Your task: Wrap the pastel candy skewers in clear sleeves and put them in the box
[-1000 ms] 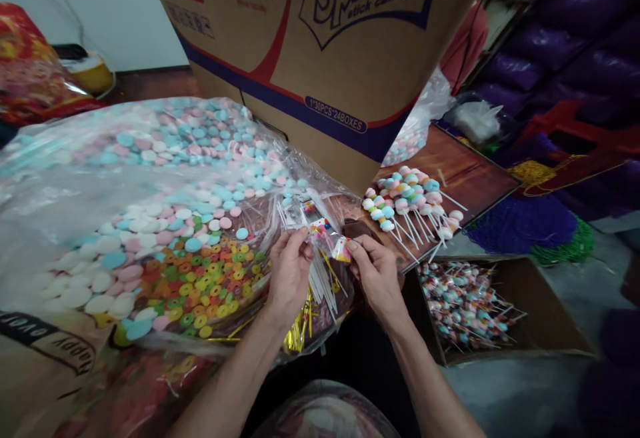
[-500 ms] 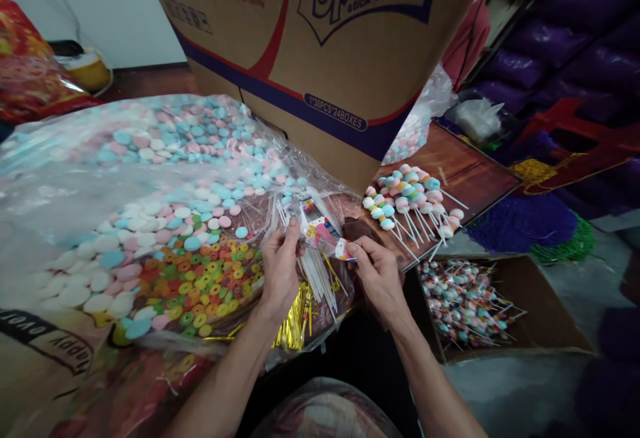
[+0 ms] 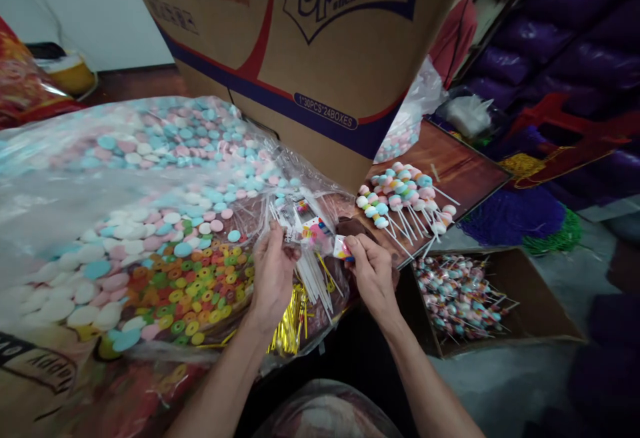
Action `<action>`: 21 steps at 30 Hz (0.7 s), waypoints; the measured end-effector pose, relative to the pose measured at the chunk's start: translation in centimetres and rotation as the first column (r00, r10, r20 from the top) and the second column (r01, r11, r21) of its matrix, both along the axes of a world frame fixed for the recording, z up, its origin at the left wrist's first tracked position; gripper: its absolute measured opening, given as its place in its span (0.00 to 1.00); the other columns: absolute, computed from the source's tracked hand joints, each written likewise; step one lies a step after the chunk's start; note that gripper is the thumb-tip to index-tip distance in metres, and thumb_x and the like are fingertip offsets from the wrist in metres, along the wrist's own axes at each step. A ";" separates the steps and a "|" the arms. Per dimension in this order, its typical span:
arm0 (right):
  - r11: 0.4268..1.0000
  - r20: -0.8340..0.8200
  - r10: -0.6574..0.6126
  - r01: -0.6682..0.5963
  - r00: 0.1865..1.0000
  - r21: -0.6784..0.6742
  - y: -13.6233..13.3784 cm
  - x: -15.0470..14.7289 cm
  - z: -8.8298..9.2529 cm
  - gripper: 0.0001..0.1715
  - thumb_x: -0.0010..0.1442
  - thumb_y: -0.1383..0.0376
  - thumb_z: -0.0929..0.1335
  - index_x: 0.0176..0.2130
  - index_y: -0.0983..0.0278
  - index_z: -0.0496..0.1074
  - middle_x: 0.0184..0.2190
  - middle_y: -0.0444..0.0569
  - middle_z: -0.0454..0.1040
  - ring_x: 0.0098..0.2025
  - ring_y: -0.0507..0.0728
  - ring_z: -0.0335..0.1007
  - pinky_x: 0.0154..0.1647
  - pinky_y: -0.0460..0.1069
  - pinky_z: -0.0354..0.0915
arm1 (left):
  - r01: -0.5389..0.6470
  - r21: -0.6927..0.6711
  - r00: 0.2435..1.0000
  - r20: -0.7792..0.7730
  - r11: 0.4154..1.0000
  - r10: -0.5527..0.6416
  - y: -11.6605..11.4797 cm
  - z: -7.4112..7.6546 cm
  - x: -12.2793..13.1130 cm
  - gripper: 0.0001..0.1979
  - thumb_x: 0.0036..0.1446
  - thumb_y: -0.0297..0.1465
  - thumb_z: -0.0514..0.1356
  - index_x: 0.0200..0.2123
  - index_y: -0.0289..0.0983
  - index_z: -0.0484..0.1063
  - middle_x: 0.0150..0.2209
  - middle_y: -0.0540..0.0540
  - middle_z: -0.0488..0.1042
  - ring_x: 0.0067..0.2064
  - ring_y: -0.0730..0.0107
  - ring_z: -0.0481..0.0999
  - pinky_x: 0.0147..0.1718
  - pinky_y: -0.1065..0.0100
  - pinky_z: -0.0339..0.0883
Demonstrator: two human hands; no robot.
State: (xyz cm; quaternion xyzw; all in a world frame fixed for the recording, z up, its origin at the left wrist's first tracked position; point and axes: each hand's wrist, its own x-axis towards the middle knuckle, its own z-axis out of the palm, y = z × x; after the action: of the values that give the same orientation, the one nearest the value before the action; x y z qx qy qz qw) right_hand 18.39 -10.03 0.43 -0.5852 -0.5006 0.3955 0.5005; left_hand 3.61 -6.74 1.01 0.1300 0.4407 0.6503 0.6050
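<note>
My left hand [image 3: 273, 275] and my right hand [image 3: 371, 271] are both closed on a small clear printed wrapper bag [image 3: 314, 230], one at each end. The right fingers pinch its end at a small colourful candy piece [image 3: 343, 248]. Under the hands lie loose white sticks [image 3: 316, 277] and gold twist ties [image 3: 290, 321]. To the left a big clear plastic bag [image 3: 125, 178] holds white, pink and blue round candies and coloured ring candies [image 3: 195, 288].
A large cardboard stick-candy carton [image 3: 310, 45] stands right behind the hands. Finished candy skewers [image 3: 403, 198] lie on a wooden board [image 3: 460, 171] to the right. An open cardboard box [image 3: 530, 305] below holds several wrapped skewers. Purple bags fill the far right.
Both hands stay on the wrapper bag with small finger shifts; the whole scene slides slightly left in view as the head turns.
</note>
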 end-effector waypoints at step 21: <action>0.939 0.287 -0.339 0.302 0.896 0.167 1.3 4.8 -0.9 0.21 0.66 0.54 0.61 0.28 0.63 0.69 0.23 0.44 0.69 0.26 0.53 0.62 0.30 0.48 0.58 | 0.046 -0.187 0.982 0.187 0.981 -0.011 0.0 0.0 1.4 0.12 0.43 0.29 0.73 0.29 0.34 0.74 0.26 0.50 0.75 0.25 0.78 0.72 0.27 0.74 0.68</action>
State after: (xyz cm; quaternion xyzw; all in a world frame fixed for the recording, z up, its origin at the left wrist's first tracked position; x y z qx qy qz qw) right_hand 23.22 -8.70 -0.51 -0.6841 -0.4924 0.1798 0.5072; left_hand 5.04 -6.78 1.04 0.0167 0.4408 0.6055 0.6624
